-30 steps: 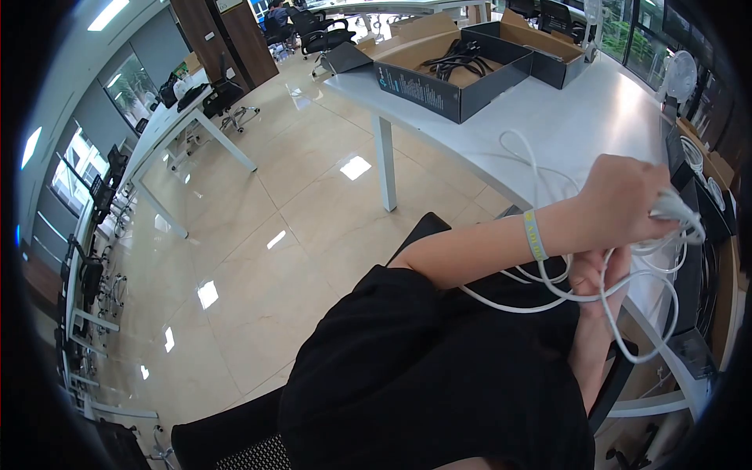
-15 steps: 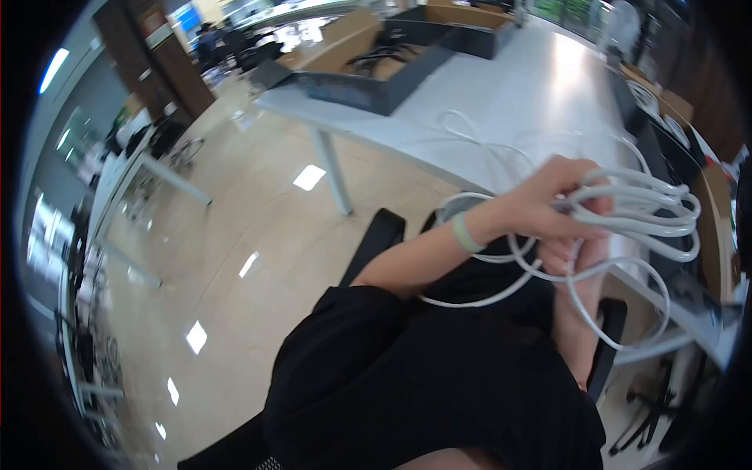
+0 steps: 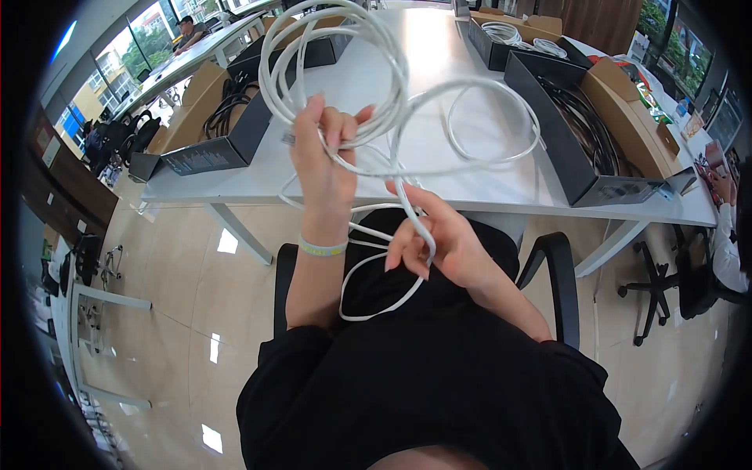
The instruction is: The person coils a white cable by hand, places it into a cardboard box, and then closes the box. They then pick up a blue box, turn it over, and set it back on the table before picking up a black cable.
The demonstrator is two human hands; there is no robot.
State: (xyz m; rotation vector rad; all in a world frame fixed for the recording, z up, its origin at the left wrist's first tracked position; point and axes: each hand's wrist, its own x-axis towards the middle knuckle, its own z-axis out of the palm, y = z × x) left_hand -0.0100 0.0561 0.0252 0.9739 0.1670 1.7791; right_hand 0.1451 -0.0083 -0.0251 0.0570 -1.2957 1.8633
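Observation:
Several loops of a white cable [image 3: 403,78] hang in my left hand [image 3: 325,149], whose fingers close around the bottom of the coil above the table's near edge. My left wrist wears a pale band. Lower and to the right, my right hand [image 3: 446,243] has its fingers curled on the same cable's running length, with the index finger stretched out more. One big loop of cable swings out to the right between the hands. More slack drops over the table edge and lies on my lap.
A white table [image 3: 423,47] bears an open black box [image 3: 215,153] of black cables at left, and another box [image 3: 540,149] of black cables at right. Behind that, a box holds coiled white cables [image 3: 501,33]. Chair armrests [image 3: 560,266] flank me. A person's sleeve [image 3: 732,243] shows at far right.
The view has turned to the right and levelled. My hands, close together before, are now apart, with the left raising the coil and the right lower on the cable.

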